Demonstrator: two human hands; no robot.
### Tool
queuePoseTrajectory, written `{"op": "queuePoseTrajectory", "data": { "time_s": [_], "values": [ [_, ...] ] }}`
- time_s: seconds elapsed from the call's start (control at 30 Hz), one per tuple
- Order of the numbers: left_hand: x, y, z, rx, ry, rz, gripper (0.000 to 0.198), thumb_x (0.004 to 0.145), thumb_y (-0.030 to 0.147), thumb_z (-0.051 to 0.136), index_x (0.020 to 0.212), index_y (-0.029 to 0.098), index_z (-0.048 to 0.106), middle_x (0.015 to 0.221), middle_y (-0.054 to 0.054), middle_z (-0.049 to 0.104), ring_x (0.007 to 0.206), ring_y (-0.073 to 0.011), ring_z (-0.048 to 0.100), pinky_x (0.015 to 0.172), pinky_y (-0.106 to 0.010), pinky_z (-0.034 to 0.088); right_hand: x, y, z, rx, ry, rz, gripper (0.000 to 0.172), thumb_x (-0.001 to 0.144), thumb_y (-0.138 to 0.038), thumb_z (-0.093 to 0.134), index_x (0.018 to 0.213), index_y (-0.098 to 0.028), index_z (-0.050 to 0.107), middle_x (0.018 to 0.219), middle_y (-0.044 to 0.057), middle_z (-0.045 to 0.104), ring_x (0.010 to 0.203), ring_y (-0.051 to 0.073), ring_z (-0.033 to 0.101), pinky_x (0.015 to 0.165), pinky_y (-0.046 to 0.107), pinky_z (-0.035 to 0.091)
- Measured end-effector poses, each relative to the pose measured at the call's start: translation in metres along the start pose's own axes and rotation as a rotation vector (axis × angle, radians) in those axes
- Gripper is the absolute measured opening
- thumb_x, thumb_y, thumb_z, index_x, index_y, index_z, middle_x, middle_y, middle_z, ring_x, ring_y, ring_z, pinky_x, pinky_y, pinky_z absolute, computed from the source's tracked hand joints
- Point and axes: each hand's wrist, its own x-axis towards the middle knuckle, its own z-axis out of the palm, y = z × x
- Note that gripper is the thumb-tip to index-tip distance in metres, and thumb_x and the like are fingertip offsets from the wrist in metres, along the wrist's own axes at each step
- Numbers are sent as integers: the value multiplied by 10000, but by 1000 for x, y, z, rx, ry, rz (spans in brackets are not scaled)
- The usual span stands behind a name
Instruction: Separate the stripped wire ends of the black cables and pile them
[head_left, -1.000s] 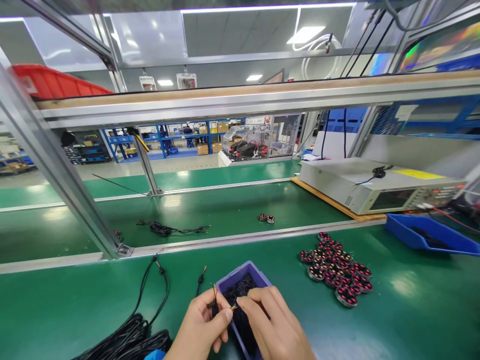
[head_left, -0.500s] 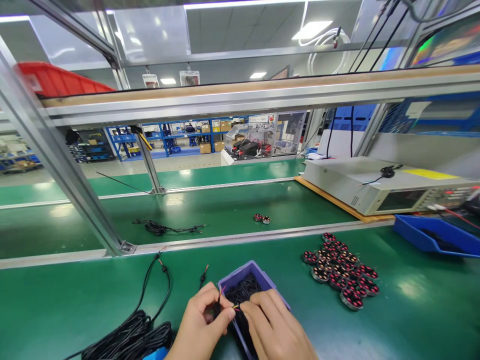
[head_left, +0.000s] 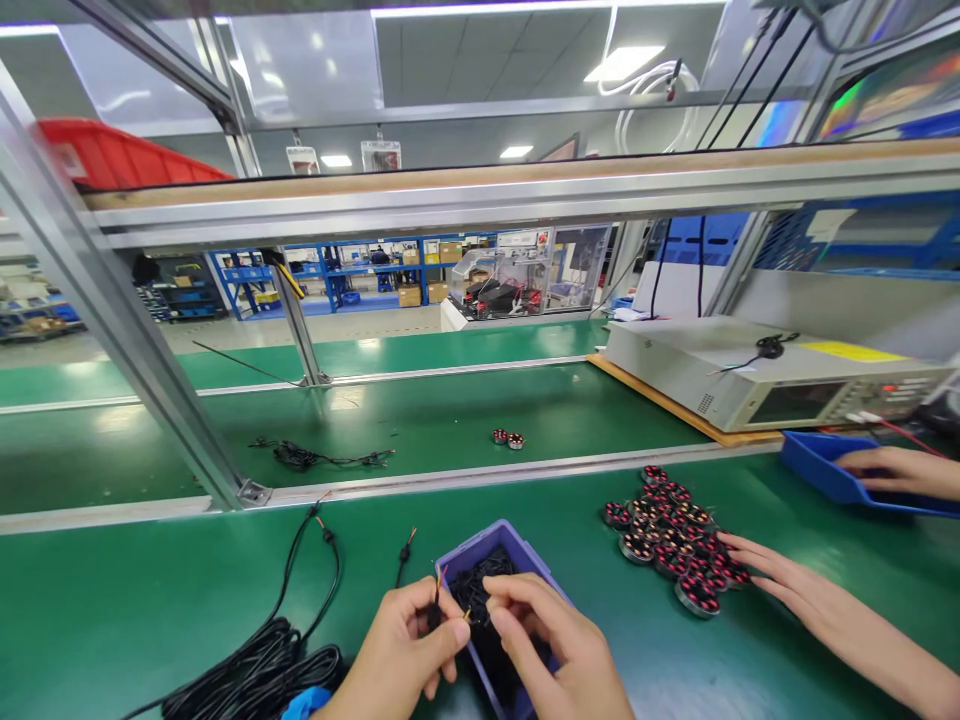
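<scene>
My left hand [head_left: 409, 640] is closed on a black cable [head_left: 434, 612], pinching its end between thumb and fingers. Thin red and yellow wires [head_left: 466, 616] stick out of that end. Just to the right, my right hand [head_left: 559, 640] hovers with thumb and forefinger slightly apart, and I see nothing held between them. Beneath both hands stands a purple bin [head_left: 501, 530] with many short black pieces [head_left: 480, 580] in it. A short black cable end [head_left: 406, 552] with bare-looking wire tips lies behind my left hand.
Coiled black cables [head_left: 255, 670] lie at left, another bundle [head_left: 300, 456] farther back. Small round motors [head_left: 675, 530] cluster at right, where a co-worker's hand [head_left: 787, 580] touches them. The co-worker's other hand [head_left: 892, 470] reaches into a blue bin [head_left: 814, 465]. A grey instrument [head_left: 750, 370] stands behind.
My right hand has drawn back slightly from the wires and its fingers have loosened. A co-worker's two hands have come in from the right, to the motors and the blue bin.
</scene>
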Motion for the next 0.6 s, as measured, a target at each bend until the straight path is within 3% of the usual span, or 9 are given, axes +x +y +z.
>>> {"op": "queuePoseTrajectory", "data": {
  "time_s": [0.17,0.6],
  "values": [
    [-3,3,1,-50,-7,-6,467,693,586,789,695,161,597,501,52,524,419,-73,494,365,-139,317,-1,-2,5,138,64,116,195,930,-375,635,885,-227,753,834,48,739,726,193,724,674,222,595],
    [-3,3,0,-55,-35,-1,473,685,593,797,695,158,611,505,57,501,425,-76,505,359,-140,315,-2,-2,8,83,52,24,220,959,-383,610,902,-216,741,840,66,747,742,196,730,667,220,602]
  ]
}}
